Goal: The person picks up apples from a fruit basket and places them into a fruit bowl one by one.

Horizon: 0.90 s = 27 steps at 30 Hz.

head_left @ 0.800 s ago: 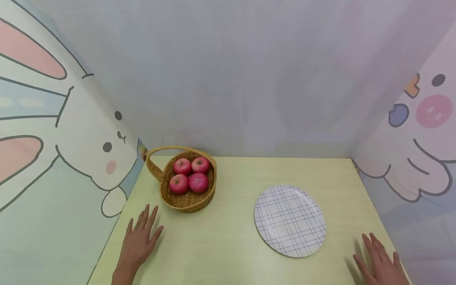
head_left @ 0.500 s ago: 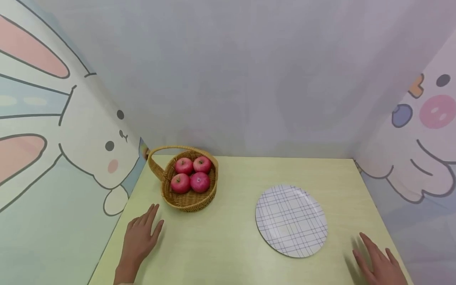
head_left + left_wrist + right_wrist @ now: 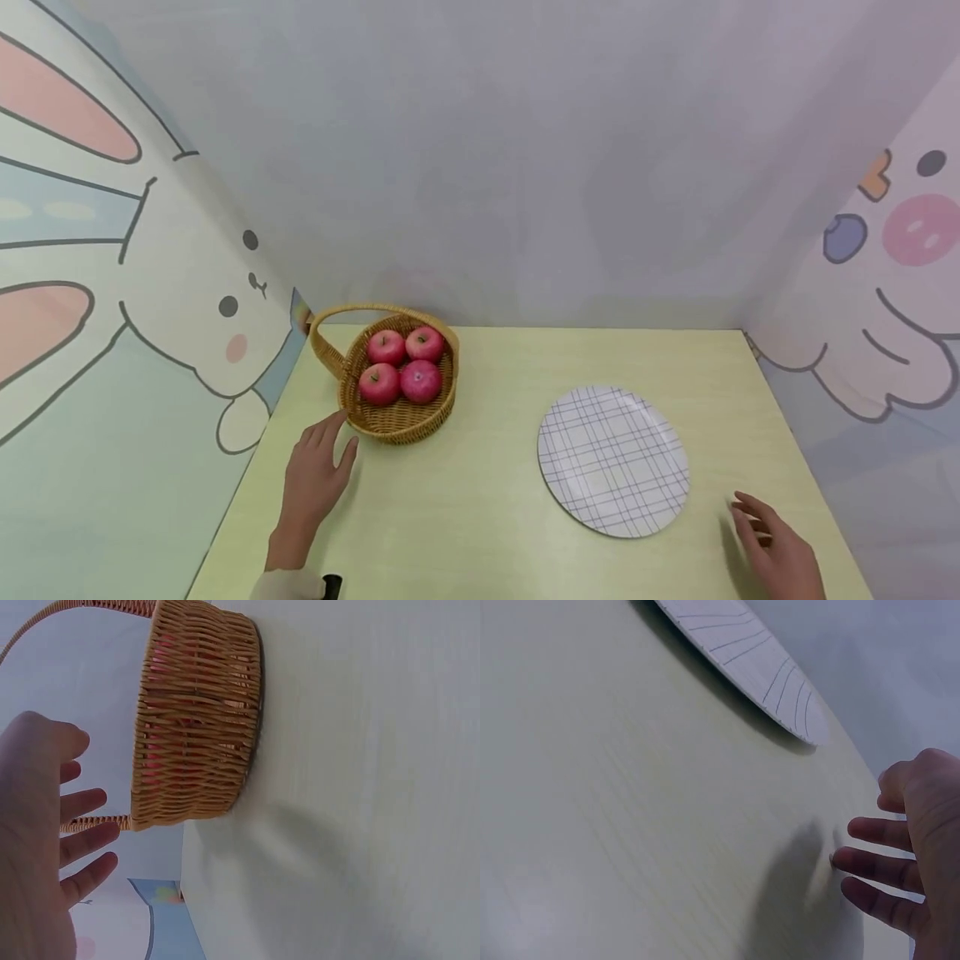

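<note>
My left hand (image 3: 315, 475) hovers over the table's left side, its fingertips right at the near-left rim of a wicker basket (image 3: 405, 432). Several red apples (image 3: 380, 384) lie inside the basket, and its handle (image 3: 322, 350) arches over the left and back. In the left wrist view the hand (image 3: 37, 825) has relaxed fingers with nothing in them, beside the basket's woven wall (image 3: 195, 712). To the right of a white plate (image 3: 613, 462) with blue grid lines, my right hand (image 3: 780, 550) is held over the table, fingers loosely bent and holding nothing.
The pale wooden table (image 3: 480, 517) ends at a grey back wall (image 3: 517, 167). Side walls carry cartoon prints, a rabbit (image 3: 187, 292) on the left and a white figure (image 3: 900, 317) on the right. A sleeve (image 3: 288, 585) shows at my left wrist.
My left hand has moved forward and right, up to the basket's rim. The right hand has shifted slightly left and its fingers have bent more. Basket, apples and plate stay in place.
</note>
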Motion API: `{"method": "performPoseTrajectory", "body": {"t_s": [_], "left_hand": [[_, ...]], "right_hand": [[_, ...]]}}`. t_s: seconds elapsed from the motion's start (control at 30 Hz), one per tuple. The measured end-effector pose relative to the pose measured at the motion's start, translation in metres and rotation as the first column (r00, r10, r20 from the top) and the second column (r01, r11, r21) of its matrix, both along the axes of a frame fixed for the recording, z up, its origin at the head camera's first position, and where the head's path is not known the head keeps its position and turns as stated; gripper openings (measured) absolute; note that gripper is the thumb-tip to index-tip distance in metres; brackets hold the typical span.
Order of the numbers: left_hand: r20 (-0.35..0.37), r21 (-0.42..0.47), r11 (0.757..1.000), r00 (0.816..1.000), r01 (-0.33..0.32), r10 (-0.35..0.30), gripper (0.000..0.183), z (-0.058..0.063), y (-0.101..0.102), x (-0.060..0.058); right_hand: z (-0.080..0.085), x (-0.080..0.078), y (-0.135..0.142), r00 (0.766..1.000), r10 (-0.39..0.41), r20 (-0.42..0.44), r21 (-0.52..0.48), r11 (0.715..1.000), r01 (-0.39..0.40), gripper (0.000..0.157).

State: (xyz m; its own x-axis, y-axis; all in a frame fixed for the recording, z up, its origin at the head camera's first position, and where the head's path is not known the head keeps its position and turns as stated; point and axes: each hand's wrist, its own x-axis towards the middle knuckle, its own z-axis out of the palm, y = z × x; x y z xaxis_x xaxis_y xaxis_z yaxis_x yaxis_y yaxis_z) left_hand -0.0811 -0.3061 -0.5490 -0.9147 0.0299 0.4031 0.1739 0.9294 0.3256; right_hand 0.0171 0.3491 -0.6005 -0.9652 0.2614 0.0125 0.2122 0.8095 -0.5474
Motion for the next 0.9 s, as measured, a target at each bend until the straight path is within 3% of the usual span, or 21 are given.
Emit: {"method": "performPoseTrajectory", "body": {"t_s": [0.2,0.37,0.6,0.9], "left_hand": [[0.017,0.073,0.997,1.0,-0.008,0.007,0.056,0.001,0.014,-0.016],[0.057,0.11,0.994,0.998,-0.026,0.02,0.055,0.001,0.025,-0.027],[0.059,0.136,0.99,0.998,0.029,-0.038,0.054,0.001,0.04,-0.044],[0.085,0.123,0.99,0.994,0.064,-0.075,0.056,-0.001,0.059,-0.067]], "right_hand": [[-0.004,-0.008,-0.013,0.996,-0.089,0.005,-0.131,0.987,0.089,0.043],[-0.003,-0.014,-0.023,0.989,-0.149,0.003,-0.247,0.958,0.145,0.037],[-0.001,-0.023,-0.033,0.981,-0.18,0.076,-0.44,0.877,0.195,0.048],[0.001,-0.032,-0.046,0.965,-0.199,0.171,-0.568,0.78,0.262,0.054]]}}
